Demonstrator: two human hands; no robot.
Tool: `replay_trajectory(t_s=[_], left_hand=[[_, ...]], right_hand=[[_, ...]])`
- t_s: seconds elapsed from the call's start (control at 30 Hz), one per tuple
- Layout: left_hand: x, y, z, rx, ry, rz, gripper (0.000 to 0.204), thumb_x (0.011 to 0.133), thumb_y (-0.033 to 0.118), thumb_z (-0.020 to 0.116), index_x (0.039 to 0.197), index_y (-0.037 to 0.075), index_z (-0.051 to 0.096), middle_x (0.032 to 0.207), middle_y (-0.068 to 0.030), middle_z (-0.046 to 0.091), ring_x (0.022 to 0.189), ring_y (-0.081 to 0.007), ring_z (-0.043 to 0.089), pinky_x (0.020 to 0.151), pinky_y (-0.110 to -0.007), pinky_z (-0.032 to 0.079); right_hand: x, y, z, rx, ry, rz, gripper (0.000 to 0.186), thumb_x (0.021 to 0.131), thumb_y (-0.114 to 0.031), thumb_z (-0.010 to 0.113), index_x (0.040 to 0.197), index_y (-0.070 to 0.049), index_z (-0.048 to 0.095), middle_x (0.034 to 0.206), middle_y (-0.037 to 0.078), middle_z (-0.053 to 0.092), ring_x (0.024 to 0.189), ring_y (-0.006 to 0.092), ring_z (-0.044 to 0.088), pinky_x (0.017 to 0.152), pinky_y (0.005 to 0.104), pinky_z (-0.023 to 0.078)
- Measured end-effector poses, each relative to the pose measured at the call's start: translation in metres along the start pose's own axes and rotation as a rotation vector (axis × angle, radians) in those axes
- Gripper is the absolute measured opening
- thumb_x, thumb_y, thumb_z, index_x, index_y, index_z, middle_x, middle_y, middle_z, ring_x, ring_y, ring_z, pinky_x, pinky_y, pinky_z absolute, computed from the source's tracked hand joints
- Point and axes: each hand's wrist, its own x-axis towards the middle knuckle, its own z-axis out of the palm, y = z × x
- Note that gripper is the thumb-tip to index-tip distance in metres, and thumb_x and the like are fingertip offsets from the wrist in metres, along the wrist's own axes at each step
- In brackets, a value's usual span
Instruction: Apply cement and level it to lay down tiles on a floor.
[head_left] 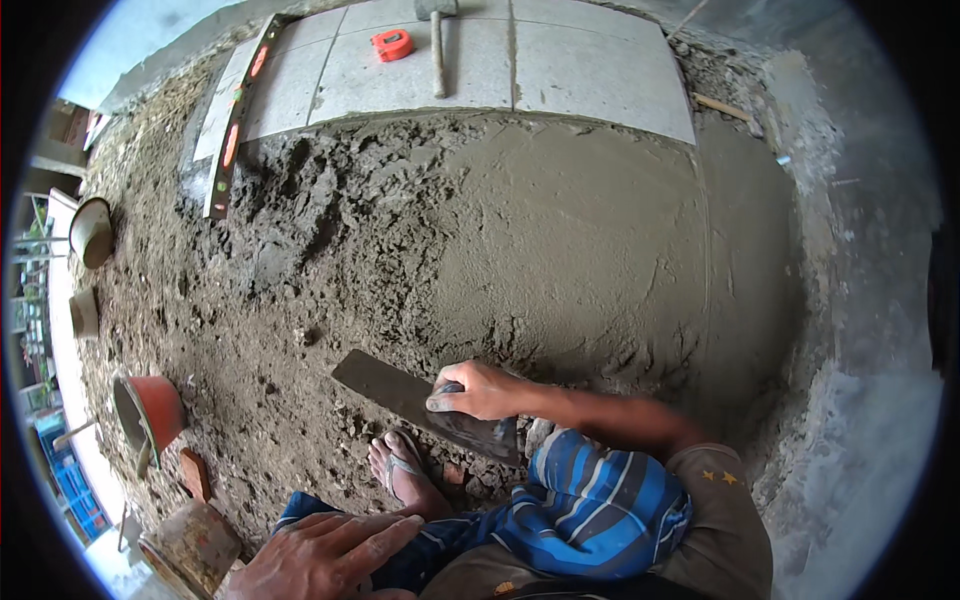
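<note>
My right hand (480,390) is closed round the handle of a long, flat steel trowel (385,388). The trowel is held above rough ground, by the near edge of a smoothed bed of wet grey mortar (580,240). My left hand (325,560) holds nothing; its fingers lie stretched out over my knee at the lower left. Beyond the smooth bed, large pale tiles (600,65) lie in a row. Lumpy, unsmoothed mortar (300,200) borders the bed on its left.
A spirit level (240,120) slants across the left tile edge. A red tape measure (392,44) and a mallet (438,60) rest on the tiles. A red bucket (168,408), a mortar-caked bucket (205,540) and a brick piece (195,474) stand left. My sandalled foot (415,485) is beneath the trowel.
</note>
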Motion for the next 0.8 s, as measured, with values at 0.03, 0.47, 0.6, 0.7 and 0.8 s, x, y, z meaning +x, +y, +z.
replay_trajectory(t_s=[0.03,0.47,0.6,0.7,0.8], left_hand=[[-0.003,-0.001,0.001,0.017,-0.011,0.019,0.072,0.081,0.023,0.076,0.146,0.006,0.050,0.138,-0.0215,0.060,0.124,-0.0420,0.057,0.103,-0.048,0.048],[-0.028,-0.021,0.019,0.164,0.141,0.064,0.072,0.085,0.026,0.078,0.149,0.010,0.049,0.134,-0.0225,0.062,0.118,-0.0437,0.061,0.097,-0.048,0.051],[-0.030,-0.023,0.024,0.277,0.142,0.016,0.071,0.091,0.051,0.071,0.146,0.009,0.052,0.127,-0.0197,0.068,0.113,-0.0395,0.067,0.097,-0.047,0.054],[-0.039,-0.020,0.023,0.133,0.155,-0.026,0.071,0.085,0.026,0.077,0.149,0.011,0.049,0.133,-0.0214,0.062,0.118,-0.0428,0.062,0.097,-0.048,0.052],[-0.041,-0.021,0.026,0.176,0.165,0.006,0.071,0.085,0.026,0.078,0.149,0.011,0.049,0.132,-0.0209,0.063,0.118,-0.0421,0.061,0.097,-0.047,0.052]], right_hand=[[0.005,0.000,0.007,-0.022,0.056,0.019,0.049,0.090,-0.046,0.072,0.102,0.002,0.073,0.092,0.021,0.074,0.087,0.0303,0.072,0.081,0.0410,0.054],[0.075,-0.014,-0.041,0.195,0.525,0.039,0.044,0.094,-0.043,0.072,0.093,0.002,0.074,0.073,0.007,0.068,0.065,0.0134,0.060,0.059,0.0356,0.049],[0.082,-0.011,-0.072,0.321,0.593,0.018,0.044,0.094,-0.044,0.072,0.091,0.000,0.070,0.063,0.000,0.054,0.054,0.0092,0.047,0.049,0.0325,0.040],[0.070,-0.016,-0.108,0.385,0.712,0.064,0.043,0.095,-0.046,0.071,0.089,-0.004,0.065,0.063,-0.001,0.051,0.049,0.0105,0.047,0.042,0.0309,0.038],[0.061,0.001,-0.159,0.507,0.755,0.067,0.041,0.095,-0.047,0.070,0.091,-0.006,0.064,0.069,-0.001,0.051,0.050,0.0112,0.049,0.041,0.0300,0.040]])
